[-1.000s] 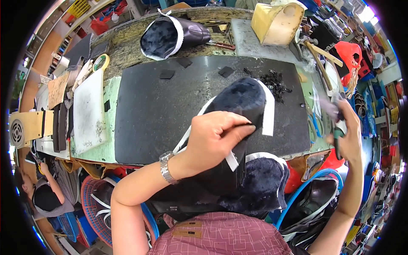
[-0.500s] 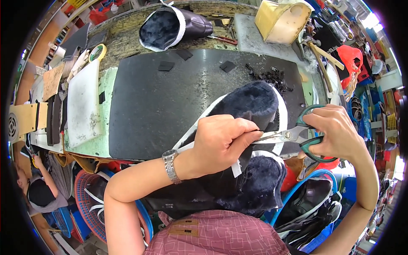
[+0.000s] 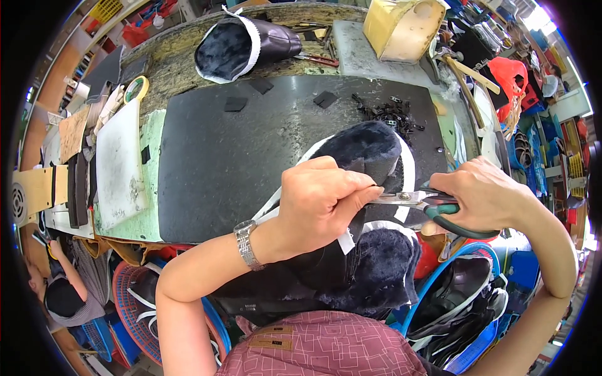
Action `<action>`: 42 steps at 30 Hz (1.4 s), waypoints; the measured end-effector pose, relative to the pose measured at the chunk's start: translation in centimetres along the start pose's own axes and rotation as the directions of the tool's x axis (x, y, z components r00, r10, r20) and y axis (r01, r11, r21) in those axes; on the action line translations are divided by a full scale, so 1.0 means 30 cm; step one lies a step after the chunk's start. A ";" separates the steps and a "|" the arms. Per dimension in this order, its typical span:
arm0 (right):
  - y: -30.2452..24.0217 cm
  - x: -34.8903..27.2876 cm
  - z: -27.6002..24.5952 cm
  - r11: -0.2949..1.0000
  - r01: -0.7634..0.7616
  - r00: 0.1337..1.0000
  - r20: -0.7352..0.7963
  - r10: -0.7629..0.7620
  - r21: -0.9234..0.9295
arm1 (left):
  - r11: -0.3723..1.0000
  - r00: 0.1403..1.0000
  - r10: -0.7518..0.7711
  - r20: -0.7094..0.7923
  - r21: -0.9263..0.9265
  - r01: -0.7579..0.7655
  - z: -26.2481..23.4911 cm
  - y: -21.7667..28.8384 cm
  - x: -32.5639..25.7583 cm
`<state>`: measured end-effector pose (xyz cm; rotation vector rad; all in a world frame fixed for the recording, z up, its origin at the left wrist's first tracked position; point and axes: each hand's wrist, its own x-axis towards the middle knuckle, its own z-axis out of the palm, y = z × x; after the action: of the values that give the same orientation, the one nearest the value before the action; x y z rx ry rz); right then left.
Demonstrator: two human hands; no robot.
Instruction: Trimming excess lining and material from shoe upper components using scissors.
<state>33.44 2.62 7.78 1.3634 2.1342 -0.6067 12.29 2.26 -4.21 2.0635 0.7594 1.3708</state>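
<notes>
My left hand, with a metal watch at its wrist, pinches the edge of a dark boot upper between thumb and forefinger. That upper has a dark blue fur lining and a white border strip. My right hand grips scissors with green handles. Their blades point left and meet the material right at my left fingertips; the blade tips are hidden there. Below, another fur-lined upper hangs over the table's front edge, near my lap.
A black mat carries several small black patches and a pile of small black zipper pulls. Behind it lies a fur-lined black boot upper. A yellow block and a hammer are at the right. Baskets flank my lap; another person sits at far left.
The scissor handles have come closer together and the blades have closed more. My right hand has turned, its back now facing up. The view has shifted slightly.
</notes>
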 end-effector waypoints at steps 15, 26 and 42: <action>-0.007 0.018 0.049 0.996 0.020 0.995 -0.102 -0.012 0.081 | 0.981 0.982 -0.189 -0.024 -0.042 0.188 -0.020 0.004 0.000; 0.365 0.025 0.187 0.736 -0.323 0.786 -0.265 0.558 0.594 | 0.364 0.378 -0.915 0.139 -0.117 0.924 -0.442 0.174 -0.158; 0.193 -0.039 0.497 0.992 0.127 0.640 -0.764 -0.082 0.000 | 0.460 0.562 -0.819 -0.119 -0.721 0.518 -0.382 -0.720 0.403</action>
<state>42.05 -5.21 -3.27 1.7448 2.8918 -0.0944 2.14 27.28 -8.00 0.7131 1.0184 1.3318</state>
